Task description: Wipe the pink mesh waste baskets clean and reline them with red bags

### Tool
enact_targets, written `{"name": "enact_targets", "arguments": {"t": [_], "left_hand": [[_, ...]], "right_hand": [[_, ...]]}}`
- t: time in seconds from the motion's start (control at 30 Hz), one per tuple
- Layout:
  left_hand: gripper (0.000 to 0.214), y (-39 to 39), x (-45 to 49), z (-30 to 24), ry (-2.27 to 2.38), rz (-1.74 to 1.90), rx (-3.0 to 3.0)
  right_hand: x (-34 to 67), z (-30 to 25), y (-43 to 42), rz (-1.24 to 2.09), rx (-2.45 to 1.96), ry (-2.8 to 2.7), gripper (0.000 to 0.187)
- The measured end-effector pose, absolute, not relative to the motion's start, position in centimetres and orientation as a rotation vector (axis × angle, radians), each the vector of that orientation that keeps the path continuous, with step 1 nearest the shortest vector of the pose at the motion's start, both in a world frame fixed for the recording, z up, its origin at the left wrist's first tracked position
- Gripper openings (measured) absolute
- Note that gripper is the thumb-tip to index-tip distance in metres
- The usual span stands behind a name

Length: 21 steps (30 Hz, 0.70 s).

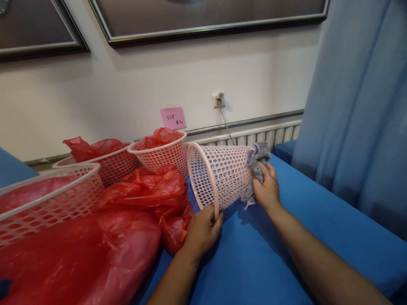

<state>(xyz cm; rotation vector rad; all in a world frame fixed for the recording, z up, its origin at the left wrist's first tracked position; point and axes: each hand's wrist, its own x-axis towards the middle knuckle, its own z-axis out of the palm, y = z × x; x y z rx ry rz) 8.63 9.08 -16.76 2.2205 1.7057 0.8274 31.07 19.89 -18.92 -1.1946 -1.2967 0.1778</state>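
Note:
A pale pink perforated plastic wastebasket [230, 171] lies on its side over the blue-covered table, its mouth turned to the left. My left hand [204, 231] is closed on the lower edge of its rim, thumb and fingers pinching it. At the basket's base end, my right hand [267, 186] grips a crumpled grey cloth [254, 169] and presses it against the bottom. Part of the cloth hangs below the fingers. Just left of the basket, red plastic bags [149, 190] lie in a loose heap near my left forearm.
More baskets with red bags inside stand at the left: a small one [182, 154], one behind [127, 169] and a larger one [92, 186]. A radiator [282, 134], a plugged socket [218, 101] and a pink note [173, 117] are at the wall. A blue curtain [359, 106] hangs right.

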Motion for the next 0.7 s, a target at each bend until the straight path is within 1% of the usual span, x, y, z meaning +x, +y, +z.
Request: {"name": "enact_targets", "arguments": {"t": [0.17,0.27,0.33,0.4,0.5,0.57,0.63,0.7], "left_hand": [[0.013,9.1,8.6,-17.0,1.689,0.804,2.154],[0.013,9.2,8.6,-17.2,1.705,0.768,2.138],[0.014,9.3,8.5,-17.2,1.722,0.758,2.155],[0.013,9.5,8.4,-17.2,1.753,0.738,2.179],[0.012,9.6,8.3,-17.4,1.793,0.691,2.206],[0.012,9.7,8.3,-17.5,1.795,0.667,2.221],[0.012,9.7,8.4,-17.6,1.784,0.654,2.238],[0.013,9.7,8.4,-17.5,1.785,0.641,2.248]], "right_hand": [[26.8,-17.3,12.6,-0.033,-0.681,-1.788,0.058],[26.1,-16.8,11.3,-0.067,-0.55,-1.865,0.058],[27.0,-17.1,12.7,-0.091,-0.673,-1.8,0.056],[28.7,-17.7,15.6,-0.067,-0.911,-1.663,0.054],[31.9,-18.9,20.3,0.129,-1.305,-1.371,0.053],[33.3,-19.6,22.4,0.278,-1.474,-1.198,0.053],[33.5,-20.0,23.0,0.318,-1.488,-1.142,0.054],[32.4,-20.0,21.9,0.225,-1.358,-1.243,0.056]]}}
